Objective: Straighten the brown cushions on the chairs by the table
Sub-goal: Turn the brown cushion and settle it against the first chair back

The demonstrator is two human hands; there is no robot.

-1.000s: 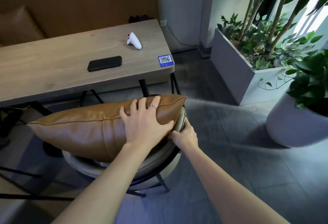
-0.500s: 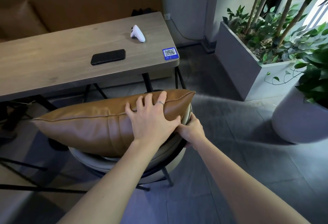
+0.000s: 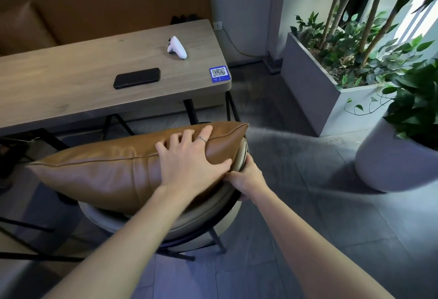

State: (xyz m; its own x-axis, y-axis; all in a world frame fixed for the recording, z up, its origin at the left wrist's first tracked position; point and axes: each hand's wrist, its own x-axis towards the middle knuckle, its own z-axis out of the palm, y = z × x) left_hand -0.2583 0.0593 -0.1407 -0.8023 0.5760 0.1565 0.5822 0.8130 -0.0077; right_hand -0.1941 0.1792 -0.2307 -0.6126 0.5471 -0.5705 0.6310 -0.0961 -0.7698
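A left hand (image 3: 189,161) presses flat, fingers spread, on a plump brown leather cushion (image 3: 113,168); the right hand (image 3: 246,178) grips the padded grey chair's rim (image 3: 208,213). Soft, light, likely slippery, the cushion seems best held at its seamed ends

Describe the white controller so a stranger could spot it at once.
Start at the long wooden table in front of the brown bench. Toward its right end, behind the black phone and the blue QR sticker, lies the white controller. It is the only white, curved thing on the tabletop; its neighbours are flat and dark or blue.
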